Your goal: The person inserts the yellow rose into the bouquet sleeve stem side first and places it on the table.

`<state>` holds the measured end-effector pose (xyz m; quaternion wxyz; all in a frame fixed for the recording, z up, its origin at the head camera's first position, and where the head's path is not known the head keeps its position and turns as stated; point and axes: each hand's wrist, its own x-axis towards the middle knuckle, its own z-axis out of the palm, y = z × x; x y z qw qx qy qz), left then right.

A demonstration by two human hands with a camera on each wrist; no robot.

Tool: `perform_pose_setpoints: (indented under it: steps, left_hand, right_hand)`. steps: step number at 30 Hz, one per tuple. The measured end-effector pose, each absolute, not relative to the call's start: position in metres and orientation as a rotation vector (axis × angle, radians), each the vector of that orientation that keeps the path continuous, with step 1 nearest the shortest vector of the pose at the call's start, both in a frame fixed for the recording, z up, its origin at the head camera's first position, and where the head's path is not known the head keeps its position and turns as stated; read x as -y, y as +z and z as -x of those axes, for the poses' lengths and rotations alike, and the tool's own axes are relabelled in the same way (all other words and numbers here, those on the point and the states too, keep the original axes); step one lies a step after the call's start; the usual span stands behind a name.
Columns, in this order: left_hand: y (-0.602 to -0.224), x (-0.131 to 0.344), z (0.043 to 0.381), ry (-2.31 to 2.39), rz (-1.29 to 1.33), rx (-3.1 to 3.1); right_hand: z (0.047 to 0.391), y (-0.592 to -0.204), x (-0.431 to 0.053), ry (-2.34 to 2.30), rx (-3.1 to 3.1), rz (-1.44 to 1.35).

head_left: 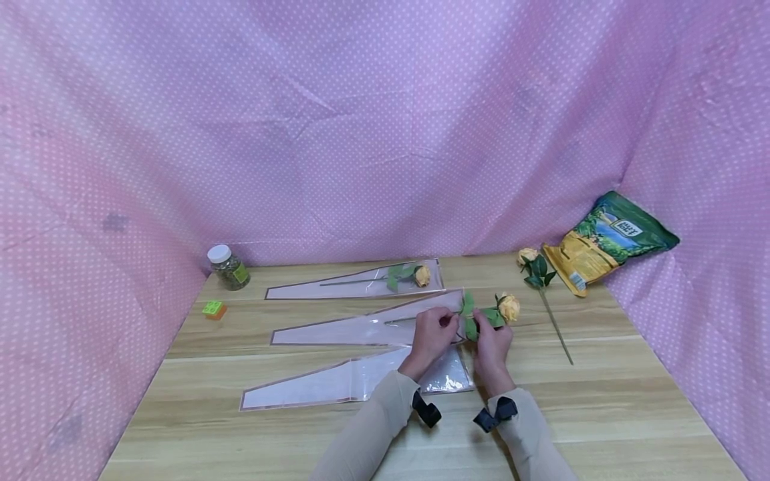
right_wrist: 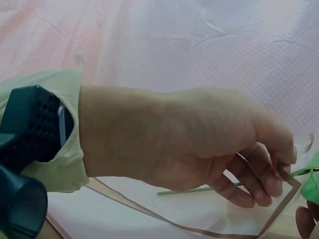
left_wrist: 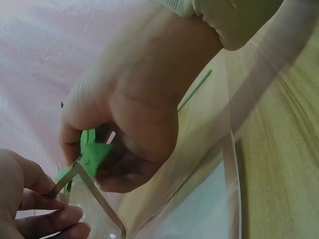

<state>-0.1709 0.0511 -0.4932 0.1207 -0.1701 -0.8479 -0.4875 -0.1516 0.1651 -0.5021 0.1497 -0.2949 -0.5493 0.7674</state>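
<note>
A yellow artificial rose (head_left: 509,308) has its stem inside a clear, tapered flower sleeve (head_left: 343,330), while its bloom and leaves stick out past the wide end. My left hand (head_left: 430,337) pinches the sleeve's bordered edge; in the right wrist view that hand (right_wrist: 214,124) has fingertips at the corner, with the stem (right_wrist: 194,189) below. Just outside the mouth, my right hand (head_left: 493,347) holds the rose near its green leaves. From the left wrist view, the right hand (left_wrist: 134,104) partly hides the leaves (left_wrist: 94,154).
Behind lies a sleeve (head_left: 295,292) with a rose (head_left: 423,275) in it; another sleeve (head_left: 301,391) lies in front. To the right are a loose rose (head_left: 527,256) and a green-and-yellow bag (head_left: 613,234). A white-lidded jar (head_left: 231,268) and a small coloured block (head_left: 214,309) stand left.
</note>
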Motion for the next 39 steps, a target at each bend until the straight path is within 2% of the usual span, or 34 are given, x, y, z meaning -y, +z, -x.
perform_pose_setpoints:
  steps: [21, 39]
  left_hand:
    - [-0.495, -0.051, 0.172, -1.446, 0.483, 2.495]
    - [-0.492, -0.052, 0.171, -1.450, 0.528, 2.465]
  right_hand:
    - [0.149, -0.495, -0.176, 2.338, 1.570, 0.927]
    - [0.150, -0.492, -0.171, 2.319, 1.550, 0.871]
